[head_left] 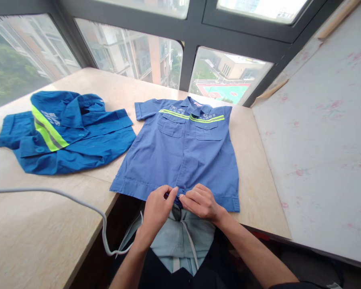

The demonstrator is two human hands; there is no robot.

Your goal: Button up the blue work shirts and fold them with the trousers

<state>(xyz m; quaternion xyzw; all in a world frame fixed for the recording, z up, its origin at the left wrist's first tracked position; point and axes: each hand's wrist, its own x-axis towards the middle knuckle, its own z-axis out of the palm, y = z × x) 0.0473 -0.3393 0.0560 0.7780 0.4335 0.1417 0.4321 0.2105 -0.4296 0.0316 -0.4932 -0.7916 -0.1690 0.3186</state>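
Observation:
A blue short-sleeved work shirt lies spread front side up on the windowsill, its collar toward the window. Yellow-green reflective strips cross its chest above two flap pockets. At the middle of the bottom hem, my left hand pinches the fabric between thumb and fingers. Just beside it, my right hand is closed on the same hem, fingers curled. Between the two hands a small bunch of fabric shows; whether a button is there I cannot tell.
A brighter blue jacket with a wide reflective stripe lies crumpled on the left. A pale cable runs over the stone sill and hangs off its front edge. Dark-framed windows stand behind, and a flowered wall bounds the right.

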